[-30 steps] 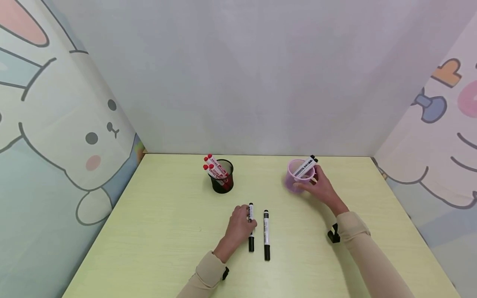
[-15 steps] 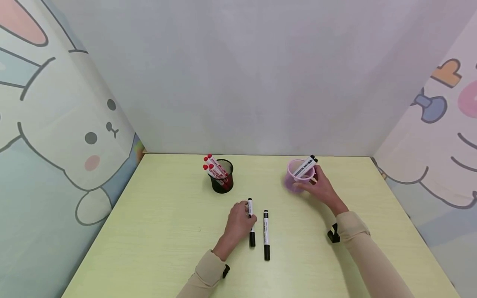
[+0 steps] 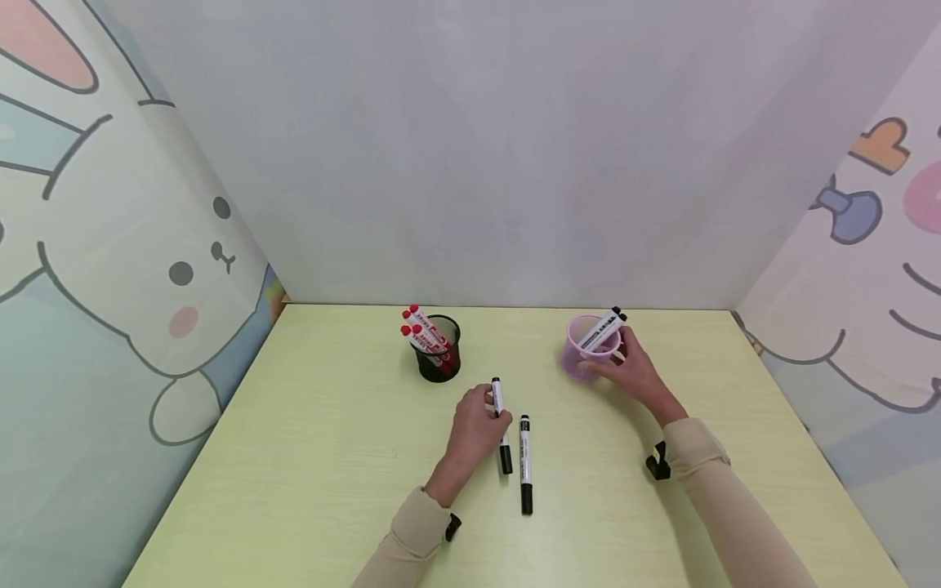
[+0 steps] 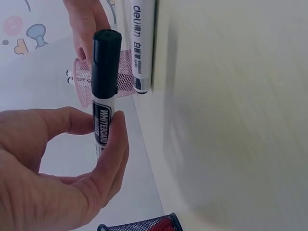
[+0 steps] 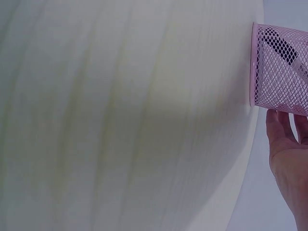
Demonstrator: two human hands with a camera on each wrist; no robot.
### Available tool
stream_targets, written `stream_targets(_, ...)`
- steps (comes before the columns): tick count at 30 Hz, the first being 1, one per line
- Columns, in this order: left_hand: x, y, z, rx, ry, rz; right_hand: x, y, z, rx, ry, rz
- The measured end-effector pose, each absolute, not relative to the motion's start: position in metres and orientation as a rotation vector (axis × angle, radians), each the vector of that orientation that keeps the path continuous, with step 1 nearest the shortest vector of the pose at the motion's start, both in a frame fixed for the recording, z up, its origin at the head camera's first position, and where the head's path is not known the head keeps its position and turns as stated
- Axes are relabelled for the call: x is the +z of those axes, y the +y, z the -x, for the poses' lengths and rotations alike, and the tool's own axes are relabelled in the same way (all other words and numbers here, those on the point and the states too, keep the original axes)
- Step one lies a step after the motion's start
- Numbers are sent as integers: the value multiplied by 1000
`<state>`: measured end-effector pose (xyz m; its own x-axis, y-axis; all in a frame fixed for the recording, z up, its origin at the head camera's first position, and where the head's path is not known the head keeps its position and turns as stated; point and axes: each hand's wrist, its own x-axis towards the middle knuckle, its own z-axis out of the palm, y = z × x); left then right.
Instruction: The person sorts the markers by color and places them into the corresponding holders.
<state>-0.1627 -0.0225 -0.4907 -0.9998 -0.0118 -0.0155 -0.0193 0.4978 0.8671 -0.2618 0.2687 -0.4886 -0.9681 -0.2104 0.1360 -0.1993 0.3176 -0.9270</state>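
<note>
My left hand [image 3: 474, 429] pinches a black-capped whiteboard marker [image 4: 107, 62] between thumb and fingers, raised over the table with its cap toward me. Just right of it, a second whiteboard marker [image 3: 525, 449] lies on the table, its black cap toward me. At the back right, my right hand [image 3: 635, 377] holds a pink-purple mesh pen cup [image 5: 276, 72] by its side, thumb at the front and fingers behind. The cup stands upright on the table. Black-ended white markers [image 3: 599, 333] lean inside it, sticking out over the rim.
A black mesh pen cup [image 3: 439, 371] with several red-ended markers [image 3: 426, 336] stands at the back, left of the pink-purple cup. The pale yellow table [image 3: 309, 457] ends at a grey-white back wall [image 3: 470, 163]. Cartoon-printed panels flank both sides.
My left hand has lifted the marker and carried it forward and slightly right; the marker now tilts a little. The right hand and the pink-purple cup have stayed in place.
</note>
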Motion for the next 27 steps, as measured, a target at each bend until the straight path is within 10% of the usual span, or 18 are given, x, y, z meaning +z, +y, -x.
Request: stream_targets(27,-472,-5,184,1858,2681,56,-522,281,281,-1794,2567,398)
